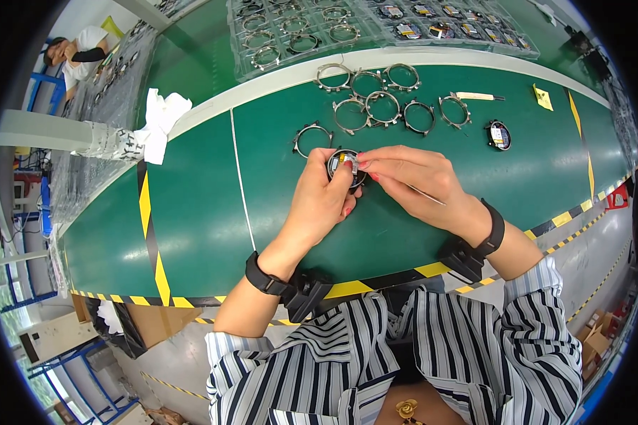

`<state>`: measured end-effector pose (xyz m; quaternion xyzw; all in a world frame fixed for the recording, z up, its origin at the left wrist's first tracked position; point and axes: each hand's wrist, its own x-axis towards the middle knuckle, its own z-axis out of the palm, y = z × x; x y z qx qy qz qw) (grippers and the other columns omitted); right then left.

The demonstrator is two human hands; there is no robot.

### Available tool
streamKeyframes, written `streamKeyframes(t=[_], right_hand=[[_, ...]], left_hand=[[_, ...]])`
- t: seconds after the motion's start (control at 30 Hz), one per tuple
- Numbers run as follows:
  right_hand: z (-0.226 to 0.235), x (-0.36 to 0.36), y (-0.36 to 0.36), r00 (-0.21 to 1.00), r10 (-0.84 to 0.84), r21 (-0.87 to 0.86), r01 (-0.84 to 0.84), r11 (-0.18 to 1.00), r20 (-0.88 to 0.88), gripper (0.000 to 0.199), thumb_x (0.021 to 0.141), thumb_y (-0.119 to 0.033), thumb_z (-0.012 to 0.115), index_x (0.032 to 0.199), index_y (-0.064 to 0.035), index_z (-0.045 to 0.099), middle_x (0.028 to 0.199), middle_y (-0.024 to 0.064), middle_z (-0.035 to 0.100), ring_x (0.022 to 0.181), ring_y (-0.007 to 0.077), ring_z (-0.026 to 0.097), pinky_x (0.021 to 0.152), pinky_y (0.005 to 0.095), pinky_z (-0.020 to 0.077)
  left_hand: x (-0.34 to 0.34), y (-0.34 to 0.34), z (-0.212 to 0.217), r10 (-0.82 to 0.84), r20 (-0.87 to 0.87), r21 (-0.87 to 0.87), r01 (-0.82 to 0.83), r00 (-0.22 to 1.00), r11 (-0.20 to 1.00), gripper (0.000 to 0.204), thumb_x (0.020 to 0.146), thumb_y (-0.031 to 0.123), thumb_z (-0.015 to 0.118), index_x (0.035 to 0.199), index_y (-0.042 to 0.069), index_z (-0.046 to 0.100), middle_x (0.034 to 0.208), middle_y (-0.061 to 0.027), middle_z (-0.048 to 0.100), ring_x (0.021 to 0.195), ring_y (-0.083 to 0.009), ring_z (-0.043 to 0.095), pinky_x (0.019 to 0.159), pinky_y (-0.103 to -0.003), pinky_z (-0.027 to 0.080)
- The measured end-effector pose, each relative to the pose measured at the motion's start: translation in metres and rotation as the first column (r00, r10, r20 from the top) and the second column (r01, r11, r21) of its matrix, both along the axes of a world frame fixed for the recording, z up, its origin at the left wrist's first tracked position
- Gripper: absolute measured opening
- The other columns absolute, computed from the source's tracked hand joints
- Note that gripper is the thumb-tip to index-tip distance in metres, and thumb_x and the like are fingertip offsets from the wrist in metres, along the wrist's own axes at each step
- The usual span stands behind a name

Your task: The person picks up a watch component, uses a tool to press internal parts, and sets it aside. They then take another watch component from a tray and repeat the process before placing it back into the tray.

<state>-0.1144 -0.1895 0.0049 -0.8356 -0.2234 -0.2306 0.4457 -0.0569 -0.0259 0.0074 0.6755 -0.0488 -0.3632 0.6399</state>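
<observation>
My left hand (322, 198) grips a small round black part (344, 166) with a silver rim, held just above the green bench (198, 212). My right hand (418, 180) pinches at the top of the same part with thumb and forefinger and carries a thin pale stick (427, 197) that runs back under its fingers. Just beyond my hands a metal ring frame (312, 139) lies on the green surface. Both wrists wear black bands.
Several metal ring frames (383, 106) lie in a cluster past my hands, with a round black part (500, 134), a pale tool (478, 95) and a yellow tag (543, 97) to the right. Clear trays (298, 32) of rings and parts stand behind. White cloth (159, 117) lies at left. Another person (78, 53) is at far left.
</observation>
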Motion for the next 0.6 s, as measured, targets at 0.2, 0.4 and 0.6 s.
streamKeyframes(t=[0.2,0.4,0.6], right_hand=[[0.002,0.0,-0.001,0.999,0.007,0.017,-0.006,1.0,-0.047,0.021,0.071,0.01,0.058,0.091,0.0036,0.062,0.096,0.0147,0.063,0.081,0.0249,0.064,0.064,0.0285,0.0521],[-0.001,0.0,0.002,0.999,0.019,-0.057,-0.017,0.998,0.036,0.021,0.07,0.01,0.061,0.09,0.0038,0.061,0.096,0.0153,0.062,0.083,0.0271,0.063,0.065,0.0301,0.0526],[-0.005,-0.003,0.004,0.991,0.011,-0.158,0.011,0.987,0.133,0.024,0.068,0.009,0.063,0.091,0.0038,0.06,0.098,0.0161,0.061,0.085,0.0303,0.063,0.067,0.0325,0.0533]], left_hand=[[0.0,0.001,-0.001,-0.019,0.038,0.025,0.018,0.999,1.0,0.016,0.093,0.017,0.04,0.101,0.003,0.038,0.069,-0.0056,0.052,0.044,-0.0038,0.04,0.036,-0.017,0.027],[-0.002,0.001,-0.004,-0.008,0.082,0.04,0.005,0.997,0.999,0.017,0.092,0.016,0.043,0.1,0.001,0.037,0.069,-0.0057,0.052,0.046,-0.0043,0.041,0.037,-0.018,0.029],[-0.005,-0.001,-0.014,-0.014,0.267,0.056,-0.001,0.964,0.998,0.022,0.088,0.014,0.048,0.097,-0.003,0.037,0.066,-0.0073,0.054,0.053,-0.0099,0.051,0.045,-0.025,0.041]])
